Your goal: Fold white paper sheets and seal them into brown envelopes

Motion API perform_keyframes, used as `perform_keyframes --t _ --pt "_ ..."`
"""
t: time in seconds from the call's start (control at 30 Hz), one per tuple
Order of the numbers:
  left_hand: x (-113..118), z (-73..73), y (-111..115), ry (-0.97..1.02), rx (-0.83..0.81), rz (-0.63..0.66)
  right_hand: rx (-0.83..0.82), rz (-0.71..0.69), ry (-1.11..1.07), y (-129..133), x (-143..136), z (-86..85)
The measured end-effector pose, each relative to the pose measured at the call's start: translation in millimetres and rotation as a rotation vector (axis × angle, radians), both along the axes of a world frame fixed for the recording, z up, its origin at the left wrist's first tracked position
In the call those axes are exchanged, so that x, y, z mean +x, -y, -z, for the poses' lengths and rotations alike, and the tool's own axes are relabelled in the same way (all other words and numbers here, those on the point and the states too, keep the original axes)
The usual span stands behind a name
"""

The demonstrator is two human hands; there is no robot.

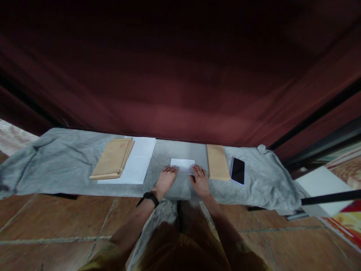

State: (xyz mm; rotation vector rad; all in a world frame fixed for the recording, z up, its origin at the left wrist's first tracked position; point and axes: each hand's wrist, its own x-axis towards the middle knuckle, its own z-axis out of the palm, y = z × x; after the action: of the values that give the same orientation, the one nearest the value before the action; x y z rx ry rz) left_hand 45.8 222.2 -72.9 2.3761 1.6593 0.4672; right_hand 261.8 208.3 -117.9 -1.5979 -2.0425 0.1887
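Note:
A small white sheet of paper [182, 162], seemingly folded, lies in front of me on the grey cloth. At its lower left corner is my left hand [166, 178], fingers bent over the edge, with a dark band on the wrist. My right hand [200, 180] holds the lower right corner, its fingers together and its thumb on the near side. The paper's near edge is blurred between the hands. Left of them, larger white sheets [141, 162] lie partly under a stack of brown envelopes [113, 158]. More brown envelopes [218, 162] rest just right of my right hand.
A phone [237, 171] with a dark screen lies right of the envelopes. The narrow bench is draped with a wrinkled grey cloth [67, 162]. A dark red curtain-like surface [180, 113] rises behind it. Black bars [329, 197] and a white panel [324, 188] stand at the right.

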Motion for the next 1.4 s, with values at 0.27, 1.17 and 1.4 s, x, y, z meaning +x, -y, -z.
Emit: perform_keyframes --t 0.27,1.17,1.4 --pt "-13.4 -34.0 -11.7 0.362 0.043 -0.151 -0.048 0.061 -0.323 -16.7 6.1 -26.3" --pt "1.7 30.9 -0.6 0.544 -0.090 -0.403 -0.101 0.317 -0.093 -25.2 -12.2 0.2" --pt "4.2 31.6 0.5 0.449 -0.047 -0.382 -0.065 0.287 -0.022 -24.4 -14.7 3.3"
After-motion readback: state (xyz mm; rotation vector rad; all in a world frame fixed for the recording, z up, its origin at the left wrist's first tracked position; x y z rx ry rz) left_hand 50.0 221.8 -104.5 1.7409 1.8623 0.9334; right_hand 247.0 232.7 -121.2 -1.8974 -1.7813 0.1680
